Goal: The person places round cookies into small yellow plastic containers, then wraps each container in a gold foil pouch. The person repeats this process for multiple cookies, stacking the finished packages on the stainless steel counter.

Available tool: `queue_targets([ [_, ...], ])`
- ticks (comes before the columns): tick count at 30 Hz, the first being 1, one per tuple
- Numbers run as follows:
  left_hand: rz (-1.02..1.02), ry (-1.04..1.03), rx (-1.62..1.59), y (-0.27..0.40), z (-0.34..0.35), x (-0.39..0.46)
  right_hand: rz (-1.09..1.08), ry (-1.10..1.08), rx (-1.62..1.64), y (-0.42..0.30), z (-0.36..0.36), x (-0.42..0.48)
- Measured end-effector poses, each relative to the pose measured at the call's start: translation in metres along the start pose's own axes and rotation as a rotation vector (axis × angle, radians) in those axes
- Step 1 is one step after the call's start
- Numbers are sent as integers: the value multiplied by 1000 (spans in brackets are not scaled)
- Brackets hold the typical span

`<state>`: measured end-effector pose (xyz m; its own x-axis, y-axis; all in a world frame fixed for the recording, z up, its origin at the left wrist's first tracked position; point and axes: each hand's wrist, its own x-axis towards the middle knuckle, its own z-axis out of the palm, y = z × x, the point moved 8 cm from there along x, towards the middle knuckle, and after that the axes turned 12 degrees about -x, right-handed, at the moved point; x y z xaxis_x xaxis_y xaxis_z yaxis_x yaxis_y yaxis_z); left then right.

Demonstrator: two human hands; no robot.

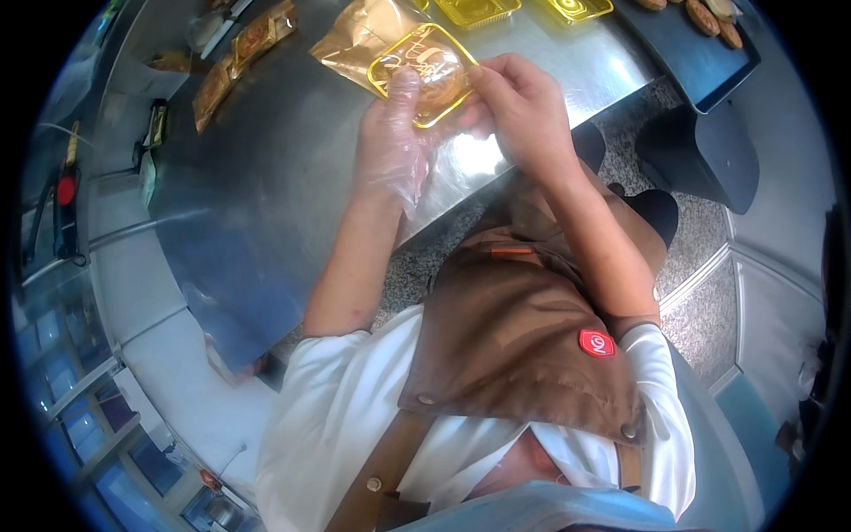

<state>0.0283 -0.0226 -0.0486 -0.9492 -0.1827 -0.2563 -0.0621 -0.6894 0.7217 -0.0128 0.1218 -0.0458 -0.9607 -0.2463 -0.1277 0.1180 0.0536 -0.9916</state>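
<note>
Over the near edge of the steel table, both my hands hold a gold plastic tray (372,74) with a round browned pastry (442,93) in it. Clear film bearing printed writing lies over the pastry. My left hand (392,133), in a thin clear plastic glove, grips the tray's near left side with the thumb on top. With bare fingers, my right hand (525,100) pinches the right edge. A gold foil bag (356,40) spreads out behind the tray; I cannot tell how far the tray sits inside it.
The steel table (252,173) bears wrapped pastries (266,30) on the left and gold plastic trays (475,10) at the back. A knife (223,33) lies at the back left. At right, a dark baking tray (705,73) holds several pastries (703,16) above a dark chair (705,156).
</note>
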Motion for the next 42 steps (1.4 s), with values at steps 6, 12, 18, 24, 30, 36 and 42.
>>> queue_targets([
  [6, -64, 12, -77, 6, -21, 1, -286, 3, -362, -12, -12, -15],
  [12, -200, -81, -30, -4, -8, -9, -564, -100, -445, -34, 7, -14],
  [18, -335, -119, 79, -12, -8, -14, -496, -145, -462, -25, 11, -6],
  [24, -410, -134, 233, -15, -16, -21, -445, -104, -478, -19, 9, 2],
  [30, -297, 54, 486, 6, -34, -30, -424, -161, -481, -17, 19, 5],
  [36, -64, 169, 840, 27, -48, -30, -472, -103, -786, -26, 35, 8],
  [42, 200, 76, 1222, 39, -45, -28, -434, 9, -942, -24, 50, 13],
])
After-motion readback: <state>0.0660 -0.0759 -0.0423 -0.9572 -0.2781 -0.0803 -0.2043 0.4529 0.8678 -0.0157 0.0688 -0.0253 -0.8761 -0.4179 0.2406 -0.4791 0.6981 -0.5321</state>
